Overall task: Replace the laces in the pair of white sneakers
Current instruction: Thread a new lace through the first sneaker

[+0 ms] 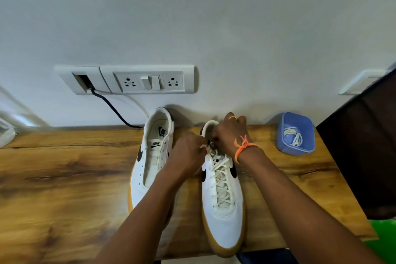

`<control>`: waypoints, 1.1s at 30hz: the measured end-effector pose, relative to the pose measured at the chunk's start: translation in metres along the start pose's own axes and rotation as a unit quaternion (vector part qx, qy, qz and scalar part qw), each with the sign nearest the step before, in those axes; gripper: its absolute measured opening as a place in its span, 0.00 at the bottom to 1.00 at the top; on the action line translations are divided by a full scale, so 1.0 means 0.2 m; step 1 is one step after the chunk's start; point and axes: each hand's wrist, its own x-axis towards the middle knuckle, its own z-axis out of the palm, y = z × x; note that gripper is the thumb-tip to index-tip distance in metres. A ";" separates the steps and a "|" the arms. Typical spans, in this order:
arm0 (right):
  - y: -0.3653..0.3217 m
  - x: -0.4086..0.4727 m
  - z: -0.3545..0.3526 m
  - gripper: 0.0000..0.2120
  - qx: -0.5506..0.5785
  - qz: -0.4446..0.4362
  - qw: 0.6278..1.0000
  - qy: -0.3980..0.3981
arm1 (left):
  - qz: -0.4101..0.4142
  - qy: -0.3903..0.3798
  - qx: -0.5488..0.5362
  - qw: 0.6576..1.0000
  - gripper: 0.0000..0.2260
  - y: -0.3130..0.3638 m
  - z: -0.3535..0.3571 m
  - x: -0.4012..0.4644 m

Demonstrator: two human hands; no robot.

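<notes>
Right sneaker (222, 199), near worktop (64, 178) front edge: laced up to top eyelets. Left hand (188, 154) and right hand (231, 135) each pinch a lace end (203, 146) at its collar, prob. tying off. Left sneaker (150, 156), just beside it: no lace yet. Spare lace (292, 136) in blue tub (282, 148), back right corner. Approx. half done.
</notes>
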 end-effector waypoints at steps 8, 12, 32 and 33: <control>0.15 -0.03 -0.02 0.11 0.318 0.054 0.944 0.068 | -0.014 0.004 -0.039 0.999 0.12 -0.02 -0.01 0.00; 0.16 -0.26 -0.06 0.16 0.385 -0.002 0.921 -0.054 | -0.038 -0.008 -0.023 0.999 0.12 -0.04 -0.03 -0.04; -0.01 -0.11 0.09 0.14 0.117 0.154 0.981 -0.013 | 0.022 0.078 0.003 0.997 0.09 0.03 0.11 -0.10; -0.04 -0.09 0.10 0.15 0.082 0.141 0.986 -0.026 | 0.035 0.081 0.017 0.996 0.09 0.02 0.12 -0.10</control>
